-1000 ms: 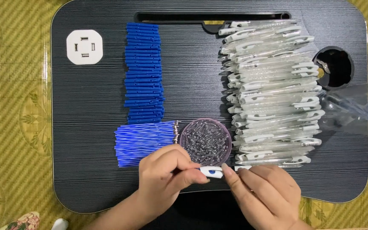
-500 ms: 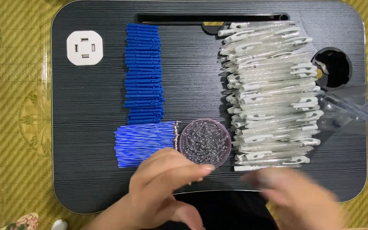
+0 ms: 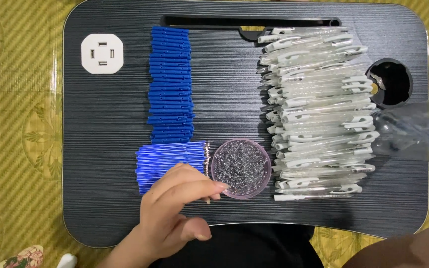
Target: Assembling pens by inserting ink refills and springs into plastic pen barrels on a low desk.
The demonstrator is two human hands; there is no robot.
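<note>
Now | left hand (image 3: 172,211) grip spread over thin blue refills (image 3: 170,159) | right grip unclear

A black lap desk top (image 3: 100,149) is seen with a matt, fine horizontally grained wood-look finish. A white square plastic socket plate (image 3: 102,53) is seen smooth and slightly glossy. Blue ribbed plastic pen grips (image 3: 171,84) are stacked, matt in look. Thin blue plastic refill tubes (image 3: 167,158) are shown glossy, with small metal-looking tips. A round clear plastic dish (image 3: 241,168) is filled with tiny shiny metal-looking springs. Clear plastic pen barrels with white clips (image 3: 319,109) are seen glossy and translucent. A clear crinkled plastic bag (image 3: 413,134) is seen shiny. A yellow-green woven mat (image 3: 16,124) is seen ribbed and rough.
</note>
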